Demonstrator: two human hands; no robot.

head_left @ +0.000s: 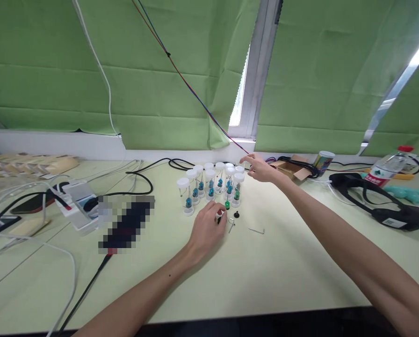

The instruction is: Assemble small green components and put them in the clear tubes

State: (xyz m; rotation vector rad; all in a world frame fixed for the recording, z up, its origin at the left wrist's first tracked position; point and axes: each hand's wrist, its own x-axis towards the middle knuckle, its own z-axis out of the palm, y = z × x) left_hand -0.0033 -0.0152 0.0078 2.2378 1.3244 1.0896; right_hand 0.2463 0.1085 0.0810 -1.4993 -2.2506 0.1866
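My left hand (206,225) rests on the table with its fingers curled round toward the thumb; what they hold, if anything, is hidden. Just past its fingertips is a small green piece (227,205). Beside it lie a small black piece (236,214) and bent metal pins (232,223). Farther right lies a thin L-shaped metal rod (256,230). My right hand (260,168) hovers with fingers apart beside the back right of several clear, white-capped tubes (187,196). The tubes stand upright in a cluster, with blue or green pieces and thin rods inside.
A cardboard box (290,168) with black cable and a printed can (323,162) stand at the back right. Nearer are a red-capped bottle (388,166) and a black headset-like strap (374,201). A white power strip (78,203) and tangled cables lie left.
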